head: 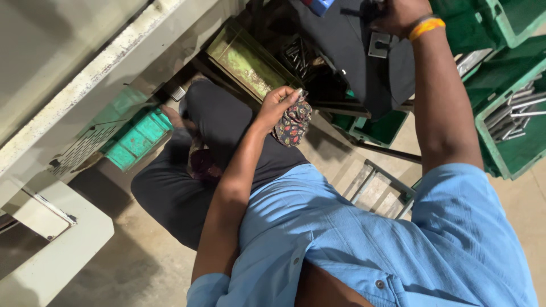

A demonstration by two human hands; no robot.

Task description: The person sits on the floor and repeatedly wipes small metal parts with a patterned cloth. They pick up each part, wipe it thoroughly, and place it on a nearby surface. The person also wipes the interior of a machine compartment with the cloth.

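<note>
Here the left hand is closed around a patterned cloth; the right hand grips a dark part above the green crate of metal rods

Dim, warm indoor light overall; brightest on the blue shirt and pale machine frame at left, so source likely above and left; deep shadow under the frame and around the dark tray at top centre, detail lost there; soft shadow on the concrete floor below the leg; mild sheen on metal rods in the green crate; slight motion blur on the patterned cloth; frame tilted, wide-angle stretch at edges; no harsh glare.
</note>
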